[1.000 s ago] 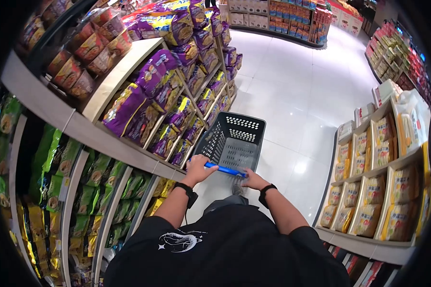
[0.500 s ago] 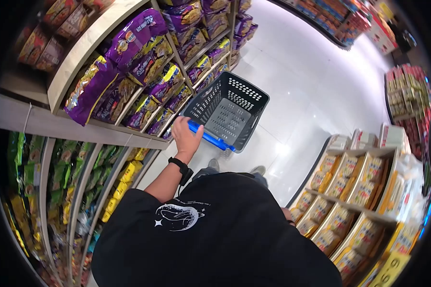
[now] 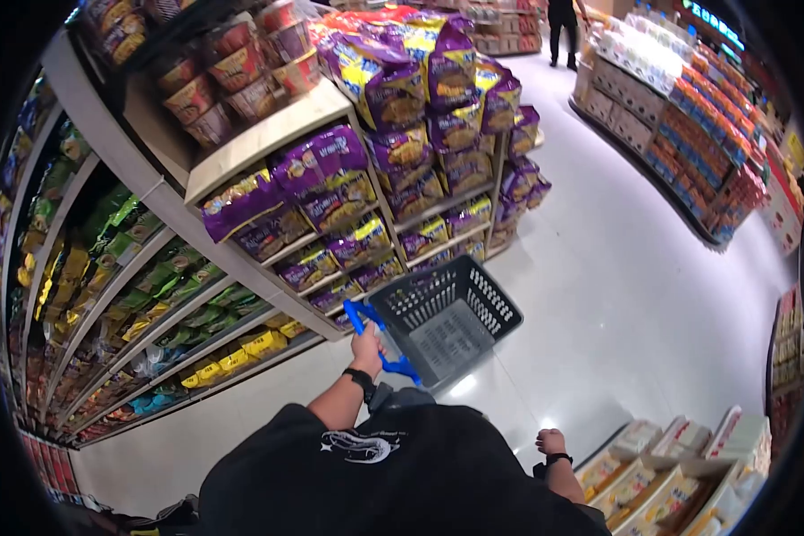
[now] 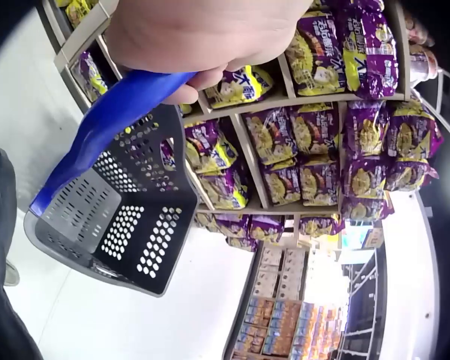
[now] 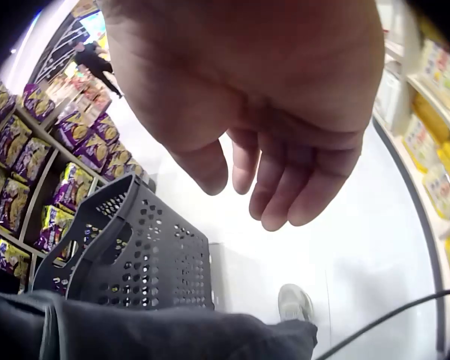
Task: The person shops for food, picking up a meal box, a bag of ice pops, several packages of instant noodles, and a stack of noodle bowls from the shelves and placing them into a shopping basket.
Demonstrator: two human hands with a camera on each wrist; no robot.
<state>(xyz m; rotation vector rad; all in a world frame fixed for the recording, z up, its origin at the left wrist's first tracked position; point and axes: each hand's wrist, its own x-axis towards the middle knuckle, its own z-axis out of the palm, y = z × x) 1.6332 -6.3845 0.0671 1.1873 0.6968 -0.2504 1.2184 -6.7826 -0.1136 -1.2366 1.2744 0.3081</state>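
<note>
My left hand [image 3: 367, 347] is curled round the blue handle [image 3: 402, 367] of a dark grey shopping basket [image 3: 456, 338]. In the left wrist view the handle [image 4: 109, 120] runs out from under the palm, and the perforated basket shows nothing inside. At my right side the right hand [image 3: 551, 440] hangs free of the basket. Its fingers [image 5: 281, 184] droop loosely with nothing in them in the right wrist view, over the floor beside the basket's outer wall [image 5: 161, 247].
Shelves of purple noodle packs [image 3: 335, 183] stand close at the basket's left, with cup noodles [image 3: 232, 71] above. Green and yellow bags [image 3: 125, 232] fill racks at left. A low stand of packages [image 3: 639, 487] is at my right. A person [image 3: 563, 31] stands far down the aisle.
Both hands were on the handle a second ago; the right has let go and dropped to my side. My left still grips it. The head view has shifted, bringing more aisle into sight.
</note>
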